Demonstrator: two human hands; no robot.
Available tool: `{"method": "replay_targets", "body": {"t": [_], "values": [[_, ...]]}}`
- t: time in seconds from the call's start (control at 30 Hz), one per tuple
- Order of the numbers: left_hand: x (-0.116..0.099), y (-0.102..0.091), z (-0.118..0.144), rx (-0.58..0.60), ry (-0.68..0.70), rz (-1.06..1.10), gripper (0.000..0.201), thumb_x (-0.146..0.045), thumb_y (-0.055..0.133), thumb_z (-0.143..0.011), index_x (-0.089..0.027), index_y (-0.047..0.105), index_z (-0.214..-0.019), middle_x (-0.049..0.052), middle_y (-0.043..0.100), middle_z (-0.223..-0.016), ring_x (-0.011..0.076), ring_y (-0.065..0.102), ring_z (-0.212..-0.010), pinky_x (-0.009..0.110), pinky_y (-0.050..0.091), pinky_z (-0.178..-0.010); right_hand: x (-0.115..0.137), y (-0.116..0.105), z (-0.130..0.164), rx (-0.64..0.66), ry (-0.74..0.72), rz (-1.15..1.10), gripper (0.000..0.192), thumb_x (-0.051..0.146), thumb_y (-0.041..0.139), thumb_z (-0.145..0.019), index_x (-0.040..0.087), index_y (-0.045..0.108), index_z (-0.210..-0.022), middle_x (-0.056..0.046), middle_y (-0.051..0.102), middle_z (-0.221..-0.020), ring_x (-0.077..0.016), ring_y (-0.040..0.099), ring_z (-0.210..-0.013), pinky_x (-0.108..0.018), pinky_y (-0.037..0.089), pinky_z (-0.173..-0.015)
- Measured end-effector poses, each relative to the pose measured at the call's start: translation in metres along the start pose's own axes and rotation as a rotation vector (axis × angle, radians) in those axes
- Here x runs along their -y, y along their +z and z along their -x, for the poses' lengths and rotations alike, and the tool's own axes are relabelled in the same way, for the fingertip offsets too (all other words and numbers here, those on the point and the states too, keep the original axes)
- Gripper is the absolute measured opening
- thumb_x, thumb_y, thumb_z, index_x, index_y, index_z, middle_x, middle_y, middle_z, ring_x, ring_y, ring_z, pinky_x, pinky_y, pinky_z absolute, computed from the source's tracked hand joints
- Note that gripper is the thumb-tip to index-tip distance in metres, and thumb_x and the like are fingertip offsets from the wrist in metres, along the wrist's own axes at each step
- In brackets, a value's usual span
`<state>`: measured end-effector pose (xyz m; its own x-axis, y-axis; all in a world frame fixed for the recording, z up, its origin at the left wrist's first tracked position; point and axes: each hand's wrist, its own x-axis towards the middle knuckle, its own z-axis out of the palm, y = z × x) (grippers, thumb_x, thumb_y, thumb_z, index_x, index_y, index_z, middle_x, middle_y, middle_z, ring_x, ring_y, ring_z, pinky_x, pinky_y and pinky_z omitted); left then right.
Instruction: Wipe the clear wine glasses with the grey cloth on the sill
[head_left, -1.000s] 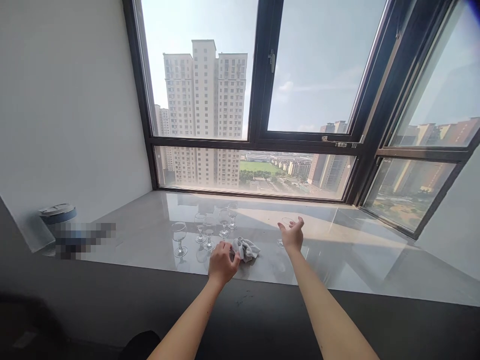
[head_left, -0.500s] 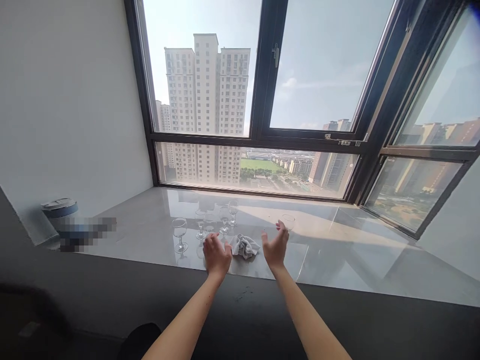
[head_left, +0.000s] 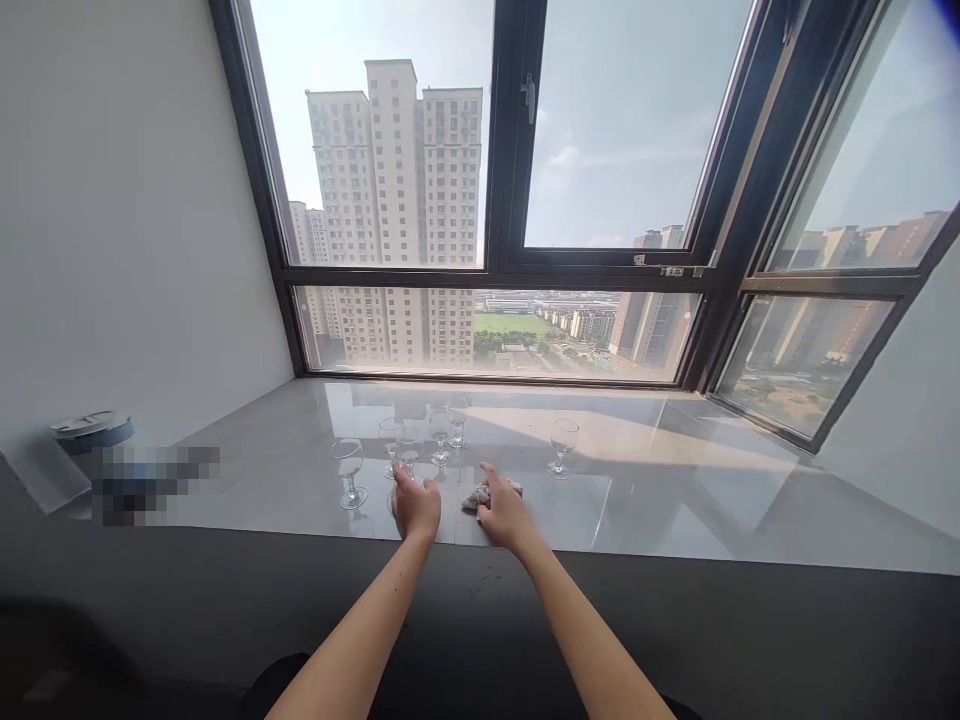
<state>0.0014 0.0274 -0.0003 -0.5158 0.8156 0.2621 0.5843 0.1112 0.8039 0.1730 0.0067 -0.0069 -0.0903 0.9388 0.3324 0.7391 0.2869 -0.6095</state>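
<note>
Lone wine glass; round tin by white wall

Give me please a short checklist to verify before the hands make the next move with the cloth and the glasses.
1. Right hand on the cloth: ok, it covers most of it.
2. Left hand at a wine glass: cannot tell if it holds the stem.
3. Lone glass upright, apart from both hands: ok.
4. Leftmost glass upright: ok.
5. Back glasses standing apart: not ok, they crowd together.
6. Sill dry: cannot tell, it is glossy.
</note>
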Motion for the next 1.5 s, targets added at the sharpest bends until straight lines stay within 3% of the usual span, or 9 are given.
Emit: {"method": "replay_targets", "body": {"t": [0.23, 0.4, 0.63, 0.73, 0.87, 1.13, 1.23, 1.37, 1.5], "values": [[0.0, 0.001, -0.005, -0.001, 0.028, -0.04, 0.06, -0.025, 0.046, -0.085, -0.019, 0.023, -0.14, 0.013, 0.054, -0.133, 0.025, 0.051, -0.122, 0.04, 0.031, -0.105, -0.026, -0.012, 0.013, -0.121, -0.002, -0.117, 0.061, 0.016, 0.051, -0.072, 0.023, 0.04, -0.132, -0.005, 0.059, -0.107, -0.0191, 0.054, -0.093, -0.029, 0.042, -0.078], [-0.004, 0.001, -0.006, 0.028, 0.008, -0.075, 0.056, -0.027, 0.047, -0.084, -0.019, 0.029, -0.137, 0.014, 0.056, -0.131, 0.0255, 0.052, -0.122, 0.041, 0.029, -0.105, -0.023, -0.01, 0.014, -0.162, 0.004, -0.106, 0.056, 0.018, 0.049, -0.074, 0.025, 0.042, -0.129, -0.004, 0.059, -0.104, -0.0195, 0.055, -0.091, -0.028, 0.043, -0.071], [-0.005, 0.0, -0.008, 0.072, 0.017, -0.067, 0.05, -0.032, 0.046, -0.085, -0.022, 0.034, -0.133, 0.01, 0.062, -0.124, 0.0244, 0.055, -0.116, 0.041, 0.027, -0.105, -0.022, -0.01, 0.014, -0.216, -0.005, -0.118, 0.054, 0.018, 0.051, -0.073, 0.025, 0.044, -0.126, -0.004, 0.06, -0.104, -0.0191, 0.056, -0.091, -0.029, 0.044, -0.074], [-0.004, 0.001, -0.009, 0.083, 0.03, -0.112, 0.039, -0.034, 0.046, -0.085, -0.023, 0.046, -0.122, 0.008, 0.067, -0.113, 0.0244, 0.057, -0.11, 0.041, 0.028, -0.103, -0.023, -0.009, 0.013, -0.221, -0.001, -0.115, 0.053, 0.018, 0.051, -0.074, 0.025, 0.044, -0.126, -0.005, 0.06, -0.103, -0.0191, 0.056, -0.09, -0.029, 0.044, -0.074], [-0.002, 0.0, -0.006, 0.125, 0.103, -0.18, 0.026, -0.036, 0.04, -0.088, -0.024, 0.061, -0.1, 0.007, 0.069, -0.105, 0.0247, 0.059, -0.104, 0.042, 0.028, -0.102, -0.023, -0.008, 0.013, -0.231, 0.007, -0.083, 0.053, 0.018, 0.052, -0.074, 0.025, 0.044, -0.126, -0.004, 0.06, -0.101, -0.0192, 0.056, -0.089, -0.028, 0.044, -0.072], [-0.001, -0.005, 0.007, 0.169, 0.269, -0.208, 0.027, -0.033, 0.041, -0.087, -0.022, 0.062, -0.099, 0.008, 0.069, -0.101, 0.0238, 0.06, -0.097, 0.035, 0.037, -0.086, -0.015, -0.006, 0.015, -0.37, -0.071, -0.021, 0.052, 0.017, 0.054, -0.074, 0.021, 0.044, -0.124, -0.009, 0.056, -0.111, -0.0234, 0.051, -0.105, -0.035, 0.043, -0.087], [-0.003, -0.004, 0.01, 0.173, 0.284, -0.225, 0.027, -0.033, 0.041, -0.088, -0.022, 0.062, -0.098, 0.008, 0.069, -0.1, 0.0234, 0.061, -0.094, 0.031, 0.038, -0.078, -0.009, -0.008, 0.018, -0.411, -0.098, 0.071, 0.049, 0.021, 0.056, -0.075, 0.021, 0.046, -0.122, -0.01, 0.054, -0.117, -0.0257, 0.046, -0.114, -0.04, 0.038, -0.097], [-0.006, -0.004, 0.013, 0.171, 0.355, -0.252, 0.024, -0.032, 0.041, -0.087, -0.021, 0.061, -0.095, 0.008, 0.068, -0.094, 0.0226, 0.061, -0.091, 0.029, 0.038, -0.073, -0.004, -0.009, 0.019, -0.483, 0.005, 0.215, 0.051, 0.032, 0.064, -0.072, 0.023, 0.048, -0.12, -0.01, 0.054, -0.119, -0.0299, 0.042, -0.118, -0.049, 0.026, -0.105], [-0.008, -0.004, 0.017, 0.171, 0.417, -0.295, 0.023, -0.031, 0.041, -0.088, -0.019, 0.061, -0.091, 0.008, 0.067, -0.088, 0.0222, 0.061, -0.087, 0.029, 0.038, -0.071, -0.007, -0.008, 0.015, -0.364, 0.088, 0.18, 0.057, 0.039, 0.067, -0.071, 0.023, 0.047, -0.122, -0.011, 0.057, -0.115, -0.0309, 0.047, -0.112, -0.044, 0.038, -0.092]]}}
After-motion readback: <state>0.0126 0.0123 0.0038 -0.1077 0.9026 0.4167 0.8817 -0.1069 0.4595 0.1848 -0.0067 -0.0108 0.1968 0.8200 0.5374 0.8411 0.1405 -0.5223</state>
